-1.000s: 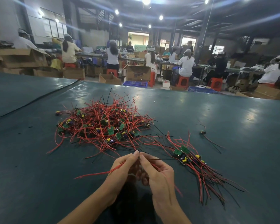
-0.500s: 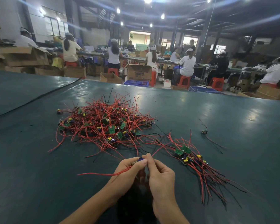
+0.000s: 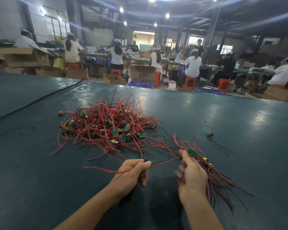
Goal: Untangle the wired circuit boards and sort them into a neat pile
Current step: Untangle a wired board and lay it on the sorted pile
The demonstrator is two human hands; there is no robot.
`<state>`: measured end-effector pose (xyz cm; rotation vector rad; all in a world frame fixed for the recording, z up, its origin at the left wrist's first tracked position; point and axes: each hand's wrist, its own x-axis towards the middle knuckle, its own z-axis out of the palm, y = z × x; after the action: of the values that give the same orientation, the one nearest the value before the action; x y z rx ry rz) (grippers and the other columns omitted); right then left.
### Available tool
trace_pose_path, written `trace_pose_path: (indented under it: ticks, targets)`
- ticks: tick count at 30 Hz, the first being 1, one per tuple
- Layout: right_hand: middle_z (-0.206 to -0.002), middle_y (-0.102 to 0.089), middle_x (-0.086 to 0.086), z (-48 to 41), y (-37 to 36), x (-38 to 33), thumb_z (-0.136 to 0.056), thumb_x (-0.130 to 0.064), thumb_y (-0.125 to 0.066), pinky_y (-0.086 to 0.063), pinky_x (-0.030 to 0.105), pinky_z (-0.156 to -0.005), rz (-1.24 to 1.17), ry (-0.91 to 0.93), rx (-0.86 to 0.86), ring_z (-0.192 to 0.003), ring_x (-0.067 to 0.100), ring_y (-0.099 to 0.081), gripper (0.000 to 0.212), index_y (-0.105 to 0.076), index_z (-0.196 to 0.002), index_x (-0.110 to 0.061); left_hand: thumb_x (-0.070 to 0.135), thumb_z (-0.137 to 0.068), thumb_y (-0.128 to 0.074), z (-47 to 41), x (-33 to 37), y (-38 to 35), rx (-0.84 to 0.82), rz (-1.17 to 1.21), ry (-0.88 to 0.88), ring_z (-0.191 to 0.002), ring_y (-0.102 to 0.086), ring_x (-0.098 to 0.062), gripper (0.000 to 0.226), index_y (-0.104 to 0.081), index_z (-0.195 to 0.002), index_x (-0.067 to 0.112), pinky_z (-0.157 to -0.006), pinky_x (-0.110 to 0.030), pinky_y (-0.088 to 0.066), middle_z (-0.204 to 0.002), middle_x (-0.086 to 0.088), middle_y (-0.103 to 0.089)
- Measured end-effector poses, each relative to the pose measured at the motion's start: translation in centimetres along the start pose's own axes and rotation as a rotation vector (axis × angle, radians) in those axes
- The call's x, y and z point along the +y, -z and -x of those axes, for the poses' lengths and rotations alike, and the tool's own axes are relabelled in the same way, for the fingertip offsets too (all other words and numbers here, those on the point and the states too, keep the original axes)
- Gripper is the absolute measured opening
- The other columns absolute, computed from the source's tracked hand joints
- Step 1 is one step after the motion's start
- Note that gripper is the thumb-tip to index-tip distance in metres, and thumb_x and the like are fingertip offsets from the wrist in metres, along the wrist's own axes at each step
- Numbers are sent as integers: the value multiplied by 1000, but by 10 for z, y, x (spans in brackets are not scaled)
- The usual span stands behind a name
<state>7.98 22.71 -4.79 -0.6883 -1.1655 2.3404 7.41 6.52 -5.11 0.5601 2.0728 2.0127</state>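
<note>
A tangled heap of small green circuit boards with red and black wires (image 3: 110, 125) lies on the dark green table (image 3: 223, 113) ahead of me. A sorted bundle (image 3: 211, 173) of boards with wires fanned toward me lies at the right. My left hand (image 3: 135, 171) pinches one wired board, its red wire trailing left. From the left hand a red and black wire pair (image 3: 166, 161) stretches to my right hand (image 3: 191, 173), which pinches it at the thumb, right beside the sorted bundle.
A single stray board with wires (image 3: 211, 134) lies apart at the right. Beyond the table's far edge are cardboard boxes (image 3: 143, 73), blue crates, red stools and several seated people at benches.
My hands have moved apart. The right hand went right to the sorted bundle, pulling the wire pair taut. The left hand stays closed on the board.
</note>
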Motion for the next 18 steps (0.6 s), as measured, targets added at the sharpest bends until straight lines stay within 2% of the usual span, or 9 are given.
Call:
trace_pose_path:
  ticks: [3, 6, 8, 10, 11, 13, 15, 17, 18]
  targets:
    - [-51, -52, -10, 1, 1, -3, -88, -14, -68, -23, 15, -33, -36, 23, 3, -37, 4, -25, 18, -72, -71, -13, 25, -94, -51, 0, 2, 0, -14, 24, -5, -49, -50, -14, 41, -52, -53, 15, -55, -18, -44, -49, -2, -51]
    - [-52, -50, -10, 8, -1, 0, -86, -28, -69, -28, 17, -34, 78, 99, -29, -39, 4, -30, 21, -72, -70, -16, 38, -90, -55, 1, 3, 2, -39, 77, -8, -52, -51, -14, 43, -52, -51, 22, -58, -20, -46, -50, -1, -52]
    - [-54, -49, -8, 18, -4, 6, -78, -48, -65, -30, 19, -38, 234, 110, -186, -41, 3, -34, 34, -71, -80, -14, 42, -87, -54, 1, 1, 6, -57, 116, 10, -52, -52, -15, 42, -52, -50, 22, -58, -21, -46, -52, -2, -53]
    - [-55, -51, 9, 31, -9, 15, -75, -58, -58, -37, 24, -47, 383, 81, -403, -49, 11, -44, 53, -72, -84, -8, 47, -85, -56, 1, 0, 7, -77, 160, 48, -52, -52, -13, 41, -57, -52, 21, -56, -20, -45, -53, 0, -54]
    - [-60, -55, 21, 37, -12, 19, -77, -59, -55, -42, 30, -53, 452, 83, -499, -55, 18, -50, 60, -71, -80, -1, 48, -86, -57, 1, 0, 7, -87, 179, 69, -53, -54, -11, 40, -63, -58, 19, -55, -19, -46, -56, 0, -57]
    - [-63, -57, 27, 45, -15, 27, -81, -59, -48, -47, 40, -60, 576, 138, -605, -60, 25, -54, 71, -62, -68, 10, 47, -86, -54, 0, -1, 8, -95, 163, 93, -60, -62, -10, 40, -72, -76, 13, -56, -18, -48, -65, -1, -65]
    - [-59, -52, 19, 46, -14, 29, -83, -56, -44, -43, 41, -61, 617, 195, -591, -58, 25, -50, 74, -57, -65, 14, 49, -90, -48, 0, 0, 12, -107, 74, 76, -59, -65, -9, 45, -73, -73, 16, -57, -15, -47, -64, 0, -68]
    - [-56, -59, 9, 43, -13, 24, -91, -49, -43, -46, 31, -56, 577, 200, -486, -53, 21, -53, 65, -68, -64, 4, 58, -92, -44, 0, -1, 16, -63, -86, 34, -53, -61, -9, 55, -70, -67, 16, -54, -17, -45, -58, 0, -65]
    - [-54, -62, 3, 40, -12, 21, -96, -45, -43, -44, 24, -49, 535, 178, -396, -47, 13, -54, 59, -73, -65, -4, 62, -90, -44, -1, -3, 18, 3, -162, 9, -52, -60, -11, 57, -71, -67, 15, -54, -19, -44, -58, -1, -65]
